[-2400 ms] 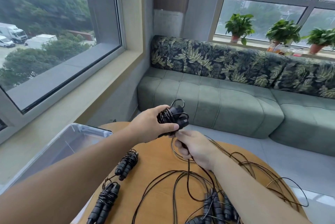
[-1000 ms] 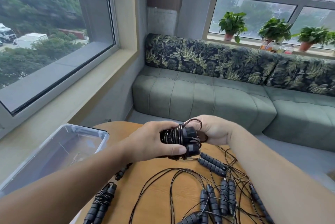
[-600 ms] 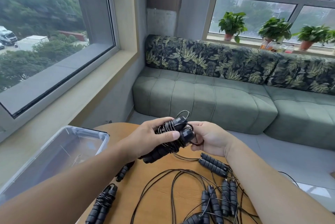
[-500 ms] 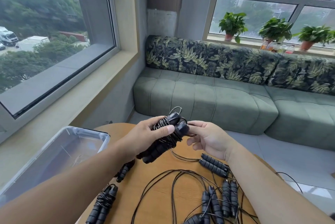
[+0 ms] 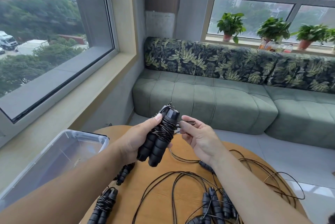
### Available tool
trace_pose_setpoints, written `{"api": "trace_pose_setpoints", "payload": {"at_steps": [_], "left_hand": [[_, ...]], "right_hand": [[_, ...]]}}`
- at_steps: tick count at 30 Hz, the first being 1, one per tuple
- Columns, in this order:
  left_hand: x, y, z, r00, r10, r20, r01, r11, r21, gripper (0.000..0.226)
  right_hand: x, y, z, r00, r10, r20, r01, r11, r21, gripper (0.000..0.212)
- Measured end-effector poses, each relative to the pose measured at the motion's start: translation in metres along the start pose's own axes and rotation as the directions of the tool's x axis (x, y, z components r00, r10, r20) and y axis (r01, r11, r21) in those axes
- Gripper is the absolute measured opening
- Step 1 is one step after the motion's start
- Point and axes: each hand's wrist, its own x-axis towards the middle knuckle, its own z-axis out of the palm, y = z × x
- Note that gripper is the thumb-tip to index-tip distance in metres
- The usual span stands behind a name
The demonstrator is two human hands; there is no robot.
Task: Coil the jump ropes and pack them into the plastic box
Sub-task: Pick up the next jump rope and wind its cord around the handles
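My left hand (image 5: 134, 144) grips a jump rope bundle (image 5: 159, 138): two black foam handles side by side with thin black cord wound round them, held nearly upright above the round wooden table (image 5: 161, 198). Just right of the bundle, my right hand (image 5: 199, 138) pinches a small end loop of that cord (image 5: 190, 123) between thumb and forefinger. The clear plastic box (image 5: 81, 137) stands open at the table's left. Two other coiled ropes lie near it, one (image 5: 125, 173) behind my left forearm and one (image 5: 104, 205) at the front. Several loose ropes (image 5: 213, 203) lie tangled under my right arm.
Loose cord loops (image 5: 282, 183) spill over the table's right edge. A green sofa (image 5: 208, 100) with leaf-print back cushions runs behind the table. A wide window sill (image 5: 90, 85) is on the left, and potted plants (image 5: 230, 25) stand on the far sill.
The bundle has swung from lying sideways to nearly upright in my left hand. My right hand has come off the bundle's top and now sits to its right, holding only the cord's end loop.
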Motion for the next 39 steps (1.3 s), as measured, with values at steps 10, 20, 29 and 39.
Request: {"api": "trace_pose_setpoints", "payload": {"at_steps": [10,20,29,39], "left_hand": [[0.000,-0.005,-0.004,0.998,0.055,0.030,-0.058,0.993,0.101,0.069],[-0.004,0.005,0.003,0.981,0.160,0.111,-0.195,0.796,0.572,0.052],[-0.001,0.004,0.005,0.918,0.384,0.100,-0.310,0.537,0.785,0.053],[0.006,0.001,0.002,0.917,0.375,0.133,-0.325,0.511,0.796,0.055]], "right_hand": [[0.000,-0.008,-0.008,0.987,-0.060,0.152,0.096,0.965,-0.245,0.067],[-0.004,-0.018,-0.001,0.985,-0.164,0.061,0.174,0.875,-0.453,0.021],[-0.003,-0.025,-0.012,0.943,-0.272,0.189,0.309,0.518,-0.798,0.016],[0.000,-0.038,-0.014,0.925,-0.236,0.299,0.353,0.241,-0.904,0.018]]}}
